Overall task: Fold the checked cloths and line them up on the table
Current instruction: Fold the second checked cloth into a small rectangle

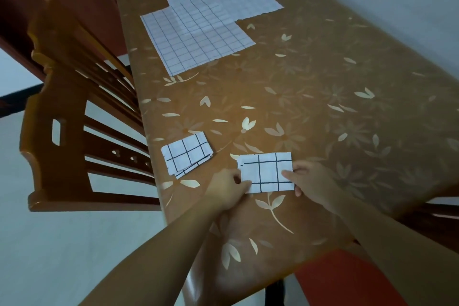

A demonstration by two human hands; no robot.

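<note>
- A small folded checked cloth is seen lying flat near the front edge of the worktop, white with dark grid lines.
- Its left edge is pinched by the left hand, whose fingers are curled onto the cloth's near left corner.
- Its right edge is gripped by the right hand — the thumb is laid on top of the cloth, and the other fingers are curled round the edge.
- A second folded cloth is placed just to the left, apart from the first and turned at a slight angle; its layers are somewhat offset at the near corner.
- At the far end of the worktop, unfolded checked cloths are spread flat and overlapped — how many are stacked there cannot be told.
- The worktop is covered in an orange-brown floral pattern.
- A wooden chair is drawn up along the left side of the worktop.
</note>
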